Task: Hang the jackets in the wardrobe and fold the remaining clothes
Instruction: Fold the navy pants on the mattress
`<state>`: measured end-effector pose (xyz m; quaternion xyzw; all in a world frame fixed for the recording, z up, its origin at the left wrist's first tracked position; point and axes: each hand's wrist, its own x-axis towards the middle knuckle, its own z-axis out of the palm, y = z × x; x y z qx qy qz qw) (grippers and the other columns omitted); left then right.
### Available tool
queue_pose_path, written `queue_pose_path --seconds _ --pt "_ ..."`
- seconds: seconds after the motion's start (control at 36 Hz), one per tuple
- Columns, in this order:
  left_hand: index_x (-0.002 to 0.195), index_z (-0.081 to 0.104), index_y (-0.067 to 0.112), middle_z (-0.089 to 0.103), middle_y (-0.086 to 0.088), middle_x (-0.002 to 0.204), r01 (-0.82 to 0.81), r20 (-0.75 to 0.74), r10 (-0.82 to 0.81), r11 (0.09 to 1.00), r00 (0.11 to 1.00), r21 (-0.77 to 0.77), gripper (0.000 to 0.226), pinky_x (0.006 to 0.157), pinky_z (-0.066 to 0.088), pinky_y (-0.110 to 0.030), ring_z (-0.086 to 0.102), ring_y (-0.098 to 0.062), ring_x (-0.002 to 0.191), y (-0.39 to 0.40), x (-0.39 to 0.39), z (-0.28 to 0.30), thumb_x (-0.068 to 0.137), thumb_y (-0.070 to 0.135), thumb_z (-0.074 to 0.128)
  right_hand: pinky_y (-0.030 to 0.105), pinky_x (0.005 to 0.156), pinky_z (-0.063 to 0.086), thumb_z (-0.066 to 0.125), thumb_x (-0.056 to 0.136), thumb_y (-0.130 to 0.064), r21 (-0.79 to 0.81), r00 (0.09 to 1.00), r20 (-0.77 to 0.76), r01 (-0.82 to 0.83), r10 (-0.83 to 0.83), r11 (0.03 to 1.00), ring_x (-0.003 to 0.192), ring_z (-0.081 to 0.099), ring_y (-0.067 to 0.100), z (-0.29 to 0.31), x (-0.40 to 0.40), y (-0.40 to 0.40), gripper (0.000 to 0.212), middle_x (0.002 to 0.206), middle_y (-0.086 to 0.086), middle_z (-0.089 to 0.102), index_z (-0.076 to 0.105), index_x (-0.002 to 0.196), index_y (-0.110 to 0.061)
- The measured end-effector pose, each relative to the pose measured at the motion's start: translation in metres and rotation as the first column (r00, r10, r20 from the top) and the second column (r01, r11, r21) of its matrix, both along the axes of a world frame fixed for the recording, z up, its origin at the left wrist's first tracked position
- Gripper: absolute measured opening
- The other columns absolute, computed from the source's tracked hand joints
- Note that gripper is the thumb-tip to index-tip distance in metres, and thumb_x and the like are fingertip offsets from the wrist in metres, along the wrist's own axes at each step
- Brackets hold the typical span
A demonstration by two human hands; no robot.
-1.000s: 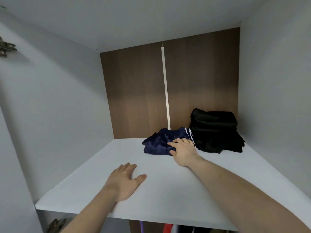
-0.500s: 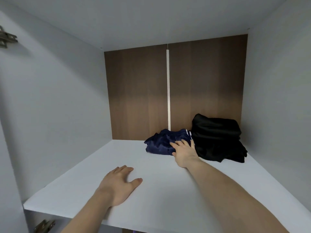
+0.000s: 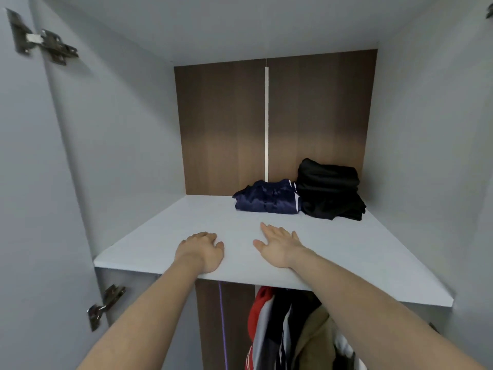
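Observation:
A folded navy garment with white stripes lies at the back of the white wardrobe shelf. A folded black stack sits right beside it, touching it. My left hand rests palm down near the shelf's front edge, fingers loosely bent, holding nothing. My right hand lies flat on the shelf to its right, fingers straight, a little short of the navy garment. Below the shelf hang jackets in red, white, black and tan.
The wardrobe has grey side walls and a brown back panel with a white vertical strip. Door hinges sit at the upper left and another hinge at the lower left. A purple cord hangs below the shelf.
My right hand has left the navy garment and drawn back toward the shelf's front. My left hand also pulled back to the edge. The view has backed away, showing the hanging jackets.

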<state>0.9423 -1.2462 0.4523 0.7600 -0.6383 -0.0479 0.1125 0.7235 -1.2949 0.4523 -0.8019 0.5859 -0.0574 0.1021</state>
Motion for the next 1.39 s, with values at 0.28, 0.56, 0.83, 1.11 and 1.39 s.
queue_pose_path --seconds 0.28,0.56,0.83,1.11,1.39 --pt "0.158 0.031 0.027 0.026 0.003 0.166 0.143 0.032 -0.142 0.989 0.989 -0.041 0.059 0.126 0.013 -0.04 0.022 -0.021 0.153 0.129 0.007 -0.006 0.104 0.049 0.029 0.046 0.125 -0.003 0.015 0.106 -0.054 -0.031 0.997 -0.054 -0.061 0.059 0.998 0.157 -0.003 0.024 -0.005 0.009 0.108 0.063 0.171 0.002 -0.001 0.006 0.163 -0.029" --pt "0.147 0.046 0.032 0.042 0.012 0.155 -0.002 -0.192 -0.04 0.976 0.981 -0.217 0.055 0.115 0.03 -0.028 0.041 -0.017 0.14 0.346 0.049 -0.059 0.094 0.027 0.058 0.022 0.104 0.031 0.054 0.1 -0.039 -0.11 0.814 0.455 -0.35 0.36 0.93 0.137 0.041 0.003 -0.041 0.058 0.271 0.045 0.149 -0.019 0.043 0.046 0.144 -0.04" --pt "0.138 0.051 0.045 0.034 0.033 0.151 -0.536 -0.417 0.416 0.813 0.808 -0.226 0.044 0.11 0.038 -0.027 0.05 -0.006 0.13 0.592 0.064 -0.12 0.097 0.033 0.06 0.033 0.113 0.041 0.062 0.097 -0.03 0.004 0.503 0.599 -0.78 0.623 0.626 0.129 0.044 -0.009 -0.087 0.154 0.427 0.042 0.134 -0.034 0.046 0.053 0.136 -0.044" --pt "0.133 0.055 0.045 0.038 0.034 0.146 -0.893 -0.477 0.756 0.407 0.448 -0.194 0.043 0.104 0.044 -0.025 0.046 0.011 0.124 0.785 -0.011 -0.145 0.094 0.028 0.064 0.017 0.106 0.039 0.057 0.099 -0.033 0.116 0.136 0.635 -0.99 0.76 0.08 0.128 0.04 -0.014 -0.115 0.207 0.571 0.04 0.135 -0.041 0.041 0.049 0.133 -0.052" --pt "0.132 0.056 0.042 0.038 0.028 0.149 -0.993 -0.444 0.896 -0.047 0.006 -0.108 0.043 0.103 0.034 -0.019 0.042 0.006 0.133 0.93 -0.164 -0.161 0.093 0.031 0.066 0.015 0.099 0.042 0.062 0.097 -0.027 0.184 -0.147 0.682 -0.914 0.717 -0.362 0.122 0.044 -0.018 -0.154 0.179 0.738 0.041 0.129 -0.033 0.05 0.053 0.128 -0.053"
